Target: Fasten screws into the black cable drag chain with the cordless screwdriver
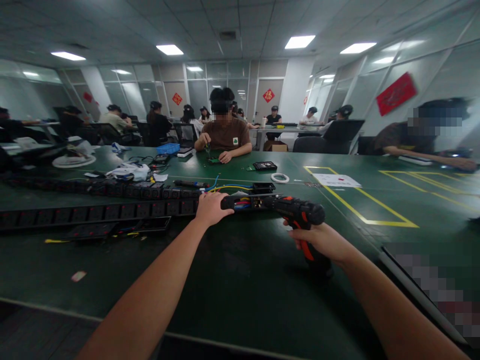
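- Gripping the black-and-red cordless drill (305, 212) firmly by its handle in the right hand (318, 237).
- Pinching the black power strip (131, 212), laid lengthwise on the green table (240, 290), near its opened end with the left hand (212, 207).
- Best to brace the strip firmly and aim squarely before squeezing the trigger.
- Mind the exposed wires (243, 203) just beside the drill's nose; cannot tell of any contact there.

One head-worn camera looks from above the near edge of the dark-green flat tabletop (232, 290), facing forward and slightly down across its far edge; the bare left hand (212, 208) and bare right hand (323, 241) are close, the grey panelled ceiling (243, 25) far.
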